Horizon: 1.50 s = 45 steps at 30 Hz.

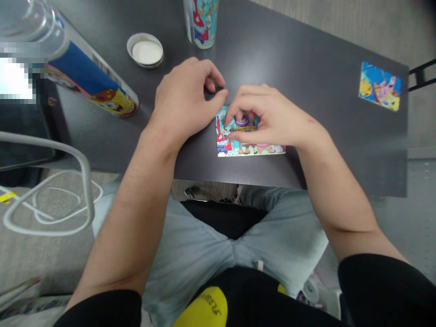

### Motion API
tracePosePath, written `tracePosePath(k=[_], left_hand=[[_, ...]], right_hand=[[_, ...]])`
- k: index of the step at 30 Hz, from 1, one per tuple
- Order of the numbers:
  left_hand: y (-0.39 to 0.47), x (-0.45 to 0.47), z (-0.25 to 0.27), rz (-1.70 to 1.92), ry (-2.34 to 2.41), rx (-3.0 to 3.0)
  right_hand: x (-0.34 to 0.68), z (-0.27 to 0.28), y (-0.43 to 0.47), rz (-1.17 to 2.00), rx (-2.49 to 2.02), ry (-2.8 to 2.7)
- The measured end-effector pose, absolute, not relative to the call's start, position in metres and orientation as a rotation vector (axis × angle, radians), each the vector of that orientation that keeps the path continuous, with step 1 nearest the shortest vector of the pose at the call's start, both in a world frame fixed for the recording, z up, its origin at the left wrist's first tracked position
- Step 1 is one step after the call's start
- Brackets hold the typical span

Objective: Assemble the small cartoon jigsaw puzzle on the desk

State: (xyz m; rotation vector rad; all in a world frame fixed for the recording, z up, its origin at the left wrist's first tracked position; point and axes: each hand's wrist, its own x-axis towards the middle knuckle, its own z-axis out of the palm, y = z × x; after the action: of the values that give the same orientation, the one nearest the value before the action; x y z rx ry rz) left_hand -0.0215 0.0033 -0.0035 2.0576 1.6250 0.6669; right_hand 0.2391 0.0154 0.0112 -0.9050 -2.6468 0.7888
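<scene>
A flat rectangular cartoon picture (225,147) in turquoise, red and pink lies on the dark table in front of me. My right hand (272,116) rests over its middle and upper part, thumb and forefinger spread apart on the surface, hiding much of the print. At the upper left corner is the thumb of my left hand (185,97). That hand's fingers are loosely bent, with a gap to the thumb and nothing seen between them. Whether the left thumb presses on the picture or only sits beside it, I cannot tell.
A cartoon-printed can (202,25) stands at the table's far edge, with a round metal lid (147,51) to its left. A larger blue-and-yellow cylinder (98,86) is further left. Another cartoon picture (379,86) lies far right. A white cable (83,168) loops at left.
</scene>
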Motion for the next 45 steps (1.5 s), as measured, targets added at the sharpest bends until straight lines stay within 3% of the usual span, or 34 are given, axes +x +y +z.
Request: tracePosePath(k=[33, 40, 45], left_hand=[[0.002, -0.018, 0.003, 0.614, 1.651, 2.020], [0.003, -0.023, -0.005, 0.699, 1.610, 2.036], [0.009, -0.031, -0.019, 0.762, 1.541, 2.060]], right_hand=[[0.238, 0.019, 0.014, 0.807, -0.933, -2.617], [0.244, 0.026, 0.020, 0.595, -1.071, -2.381], [0.262, 0.000, 0.042, 0.477, -1.217, -2.194]])
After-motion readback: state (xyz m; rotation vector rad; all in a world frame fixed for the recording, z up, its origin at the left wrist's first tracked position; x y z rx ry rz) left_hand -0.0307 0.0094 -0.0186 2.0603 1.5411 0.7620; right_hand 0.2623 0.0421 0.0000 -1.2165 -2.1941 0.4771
